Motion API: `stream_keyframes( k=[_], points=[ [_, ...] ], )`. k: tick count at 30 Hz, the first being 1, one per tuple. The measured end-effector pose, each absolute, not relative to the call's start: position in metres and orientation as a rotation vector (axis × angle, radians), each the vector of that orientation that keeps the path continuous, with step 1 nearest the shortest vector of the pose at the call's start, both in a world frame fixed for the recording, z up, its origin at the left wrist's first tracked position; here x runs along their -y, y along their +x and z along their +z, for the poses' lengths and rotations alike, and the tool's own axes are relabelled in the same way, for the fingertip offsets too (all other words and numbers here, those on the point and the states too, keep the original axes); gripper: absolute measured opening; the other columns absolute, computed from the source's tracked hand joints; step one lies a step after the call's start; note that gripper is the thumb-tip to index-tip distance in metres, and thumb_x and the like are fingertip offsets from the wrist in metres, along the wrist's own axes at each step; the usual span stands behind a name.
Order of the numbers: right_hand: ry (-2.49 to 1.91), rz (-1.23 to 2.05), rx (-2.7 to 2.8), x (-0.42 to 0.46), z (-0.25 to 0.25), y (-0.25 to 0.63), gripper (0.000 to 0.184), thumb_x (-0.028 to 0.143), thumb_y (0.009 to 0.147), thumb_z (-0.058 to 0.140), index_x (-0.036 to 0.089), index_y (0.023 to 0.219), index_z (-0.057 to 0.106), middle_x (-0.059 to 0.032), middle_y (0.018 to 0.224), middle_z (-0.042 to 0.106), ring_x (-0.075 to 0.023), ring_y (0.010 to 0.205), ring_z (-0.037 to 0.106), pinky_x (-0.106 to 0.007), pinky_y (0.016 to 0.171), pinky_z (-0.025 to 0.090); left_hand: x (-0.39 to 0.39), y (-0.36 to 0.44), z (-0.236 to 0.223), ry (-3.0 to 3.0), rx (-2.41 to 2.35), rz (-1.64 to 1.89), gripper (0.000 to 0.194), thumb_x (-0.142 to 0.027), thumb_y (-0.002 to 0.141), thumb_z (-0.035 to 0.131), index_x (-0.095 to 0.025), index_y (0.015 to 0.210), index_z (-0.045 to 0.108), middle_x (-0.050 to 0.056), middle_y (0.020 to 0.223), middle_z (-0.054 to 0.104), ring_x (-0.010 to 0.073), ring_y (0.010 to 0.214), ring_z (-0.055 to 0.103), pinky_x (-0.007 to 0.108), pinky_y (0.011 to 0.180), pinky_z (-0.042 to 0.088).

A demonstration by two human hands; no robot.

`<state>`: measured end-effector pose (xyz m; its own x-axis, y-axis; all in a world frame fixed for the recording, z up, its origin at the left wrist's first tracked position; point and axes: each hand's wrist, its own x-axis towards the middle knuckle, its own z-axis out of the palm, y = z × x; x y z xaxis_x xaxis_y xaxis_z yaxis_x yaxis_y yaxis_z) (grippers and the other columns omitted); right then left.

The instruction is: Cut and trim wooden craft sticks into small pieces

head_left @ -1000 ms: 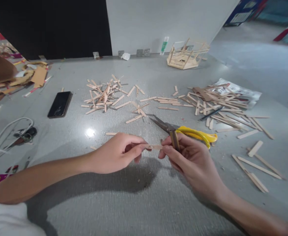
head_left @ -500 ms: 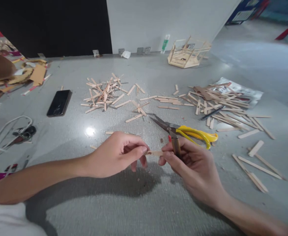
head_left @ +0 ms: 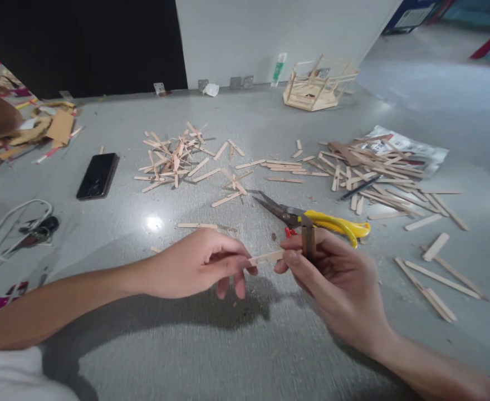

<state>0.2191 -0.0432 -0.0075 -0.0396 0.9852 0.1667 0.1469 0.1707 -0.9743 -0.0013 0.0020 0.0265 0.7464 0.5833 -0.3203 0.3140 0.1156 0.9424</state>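
Between my two hands is a short flat wooden craft stick [head_left: 266, 258], held above the table. Its left end is pinched between the thumb and fingers of my left hand [head_left: 211, 264]. My right hand [head_left: 337, 284] closes on its right end with thumb and fingertips. Also in the right hand, upright against the fingers, is a small tool with a brown handle and metal edges [head_left: 308, 240]; its kind cannot be made out. Just behind that hand lie yellow-handled scissors [head_left: 328, 221], blades pointing left. Something small and red [head_left: 289, 231] shows beside the tool.
Loose craft sticks lie in a pile [head_left: 178, 156] at back left and a larger heap [head_left: 378, 172] at right, with a pen [head_left: 361, 187] on it. A stick-built frame [head_left: 318, 86] and a glue stick [head_left: 278, 70] stand at the back. Left are a phone [head_left: 97, 176] and cables [head_left: 38, 223].
My right hand has shifted slightly right, and more of the craft stick shows between the hands. The brown-handled tool has moved right with it. The whole view has shifted a little.
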Motion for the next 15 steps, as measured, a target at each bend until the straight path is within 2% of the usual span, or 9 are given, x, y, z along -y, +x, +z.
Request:
stream_keyframes(
  k=[3, 6, 10, 15],
  points=[
    [-1.222, 1.038, 1.410, 0.043, -0.010, 0.218, 0.015, 0.031, 0.096, 0.064, 0.022, 0.108, 0.064, 0.0029, 0.063, 0.067, -0.0075, 0.040, 0.044, -0.021, 0.037, 0.031, 0.002, 0.001, 0.026, 1.520, -0.799, 0.199, 0.028, -0.031, 0.106, 0.046, -0.015, 0.091, 0.063, 0.003, 0.077, 0.072, 0.0080, 0.053, 0.060, 0.019, 0.053, 0.047],
    [-1.226, 0.975, 1.415, 0.046, -0.014, 0.218, 0.021, 0.035, 0.103, 0.053, 0.024, 0.121, 0.057, 0.0060, 0.061, 0.061, -0.0085, 0.040, 0.045, -0.021, 0.038, 0.036, 0.007, 0.003, 0.025, 1.636, -0.957, 0.407, 0.029, -0.032, 0.106, 0.044, -0.016, 0.087, 0.060, 0.001, 0.072, 0.070, 0.0068, 0.048, 0.057, 0.017, 0.048, 0.043],
    [-1.237, 0.774, 1.654, 0.053, -0.018, 0.219, 0.020, 0.023, 0.104, 0.049, 0.024, 0.123, 0.058, 0.0058, 0.064, 0.065, -0.0084, 0.042, 0.055, -0.020, 0.042, 0.045, 0.011, 0.004, 0.023, 1.728, -1.055, 0.644, 0.029, -0.032, 0.105, 0.046, -0.016, 0.084, 0.059, -0.001, 0.066, 0.069, 0.0055, 0.044, 0.052, 0.016, 0.045, 0.040],
    [-1.186, 0.536, 1.819, 0.059, -0.019, 0.219, 0.033, 0.010, 0.098, 0.056, 0.025, 0.126, 0.061, 0.0068, 0.068, 0.074, -0.0058, 0.044, 0.061, -0.015, 0.041, 0.045, 0.012, 0.004, 0.021, 1.847, -1.071, 0.718, 0.028, -0.027, 0.104, 0.047, -0.016, 0.082, 0.060, -0.002, 0.064, 0.068, 0.0049, 0.044, 0.051, 0.016, 0.044, 0.036]
  ],
)
